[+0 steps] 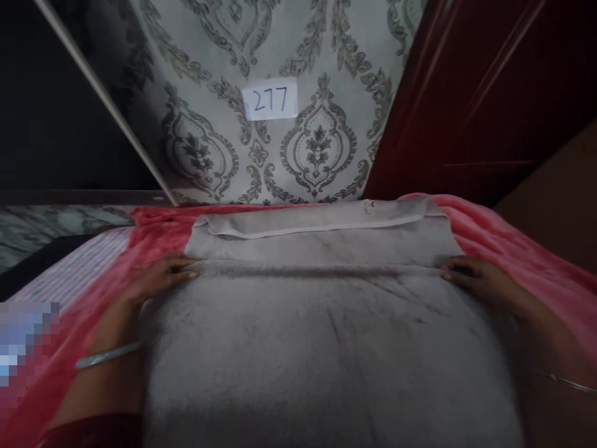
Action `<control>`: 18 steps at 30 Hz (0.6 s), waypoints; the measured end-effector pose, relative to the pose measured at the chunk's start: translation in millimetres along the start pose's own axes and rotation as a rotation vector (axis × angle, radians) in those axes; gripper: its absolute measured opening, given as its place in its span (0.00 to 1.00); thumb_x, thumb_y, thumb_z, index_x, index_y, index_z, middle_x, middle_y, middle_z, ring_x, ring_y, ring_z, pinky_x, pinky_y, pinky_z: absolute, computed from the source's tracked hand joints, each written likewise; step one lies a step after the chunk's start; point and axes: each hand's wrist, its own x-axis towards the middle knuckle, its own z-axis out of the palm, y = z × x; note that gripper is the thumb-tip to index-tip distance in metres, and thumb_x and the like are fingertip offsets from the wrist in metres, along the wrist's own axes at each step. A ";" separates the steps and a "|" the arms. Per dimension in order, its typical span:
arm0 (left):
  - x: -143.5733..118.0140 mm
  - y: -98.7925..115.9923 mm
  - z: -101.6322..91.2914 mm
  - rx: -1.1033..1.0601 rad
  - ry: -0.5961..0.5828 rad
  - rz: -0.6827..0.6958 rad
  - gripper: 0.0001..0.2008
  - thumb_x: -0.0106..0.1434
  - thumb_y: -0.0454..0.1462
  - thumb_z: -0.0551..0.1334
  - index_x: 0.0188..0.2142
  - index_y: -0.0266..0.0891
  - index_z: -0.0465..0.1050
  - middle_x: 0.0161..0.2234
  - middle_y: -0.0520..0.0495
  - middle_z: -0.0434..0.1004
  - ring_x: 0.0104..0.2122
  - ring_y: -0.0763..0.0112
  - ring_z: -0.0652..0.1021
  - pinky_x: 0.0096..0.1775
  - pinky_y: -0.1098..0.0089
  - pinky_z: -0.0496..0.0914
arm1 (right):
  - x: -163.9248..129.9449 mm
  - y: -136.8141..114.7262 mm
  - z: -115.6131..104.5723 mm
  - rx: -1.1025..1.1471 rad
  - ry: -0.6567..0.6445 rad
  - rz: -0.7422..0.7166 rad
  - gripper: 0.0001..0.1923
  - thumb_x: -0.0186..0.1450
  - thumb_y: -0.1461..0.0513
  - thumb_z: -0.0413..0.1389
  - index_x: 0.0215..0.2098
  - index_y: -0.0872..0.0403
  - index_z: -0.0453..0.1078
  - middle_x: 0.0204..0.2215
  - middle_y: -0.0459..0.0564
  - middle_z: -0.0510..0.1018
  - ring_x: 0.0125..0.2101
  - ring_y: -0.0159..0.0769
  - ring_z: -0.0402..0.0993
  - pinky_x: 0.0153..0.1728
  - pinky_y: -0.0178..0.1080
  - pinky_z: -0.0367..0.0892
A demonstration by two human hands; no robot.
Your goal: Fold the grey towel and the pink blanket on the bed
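You have two hands on one grey cloth, which lies in front of you, its far part over one pink blanket. Your left hand pinches its left edge between thumb and fingers; your right hand pinches the right edge, fingers curled in, about level with the left. One fold runs across the cloth from hand to hand.

The cloth's far end points at the wall, with one flap turned over there and one pale hem crossing it left to right, nearly parallel to the fold. Its sides run from the wall towards you, and the near end passes out of view, so you cannot tell which way the full long axis lies.

You wear one bangle on the left arm and one thin bracelet on the right. One striped cloth lies to the left; one card on the wall reads 277.
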 end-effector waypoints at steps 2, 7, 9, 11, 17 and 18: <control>-0.3 -1.5 1.6 0.014 -0.023 0.054 0.29 0.54 0.58 0.61 0.39 0.36 0.81 0.41 0.40 0.80 0.43 0.57 0.77 0.51 0.59 0.70 | 1.5 5.6 -1.4 0.004 0.000 0.022 0.18 0.44 0.45 0.63 0.25 0.47 0.75 0.31 0.56 0.81 0.36 0.51 0.76 0.41 0.50 0.69; -3.9 -1.7 -0.6 -0.018 0.044 0.135 0.20 0.59 0.52 0.58 0.29 0.39 0.79 0.32 0.45 0.77 0.36 0.64 0.76 0.44 0.62 0.70 | -2.2 2.4 -4.8 0.011 0.032 0.088 0.18 0.42 0.44 0.65 0.25 0.45 0.76 0.32 0.56 0.81 0.35 0.52 0.77 0.40 0.51 0.70; -6.5 -1.0 -3.8 -0.047 0.100 0.163 0.20 0.60 0.51 0.58 0.27 0.39 0.77 0.31 0.46 0.76 0.35 0.65 0.75 0.43 0.63 0.70 | -6.8 -6.7 -3.6 0.019 0.079 0.115 0.17 0.41 0.46 0.64 0.25 0.45 0.76 0.33 0.56 0.81 0.36 0.53 0.77 0.41 0.51 0.69; -8.8 1.2 -7.6 -0.084 0.135 0.181 0.20 0.59 0.52 0.59 0.26 0.39 0.76 0.30 0.47 0.75 0.35 0.65 0.75 0.42 0.64 0.70 | -11.5 -17.4 0.3 0.046 0.114 0.119 0.16 0.40 0.46 0.63 0.24 0.46 0.76 0.35 0.57 0.82 0.38 0.54 0.78 0.42 0.50 0.69; -11.7 19.2 -24.2 -0.088 0.220 0.241 0.19 0.56 0.53 0.60 0.24 0.40 0.74 0.27 0.48 0.76 0.32 0.66 0.74 0.40 0.66 0.69 | -24.6 -45.0 2.0 0.043 0.200 0.039 0.21 0.41 0.42 0.58 0.21 0.48 0.72 0.26 0.53 0.80 0.32 0.52 0.76 0.36 0.48 0.69; -13.0 22.9 -29.0 -0.086 0.232 0.253 0.19 0.56 0.53 0.60 0.24 0.40 0.74 0.27 0.48 0.76 0.32 0.66 0.74 0.40 0.66 0.69 | -27.5 -49.4 -3.0 0.029 0.227 0.010 0.22 0.42 0.40 0.58 0.22 0.48 0.71 0.26 0.52 0.79 0.31 0.50 0.75 0.35 0.47 0.69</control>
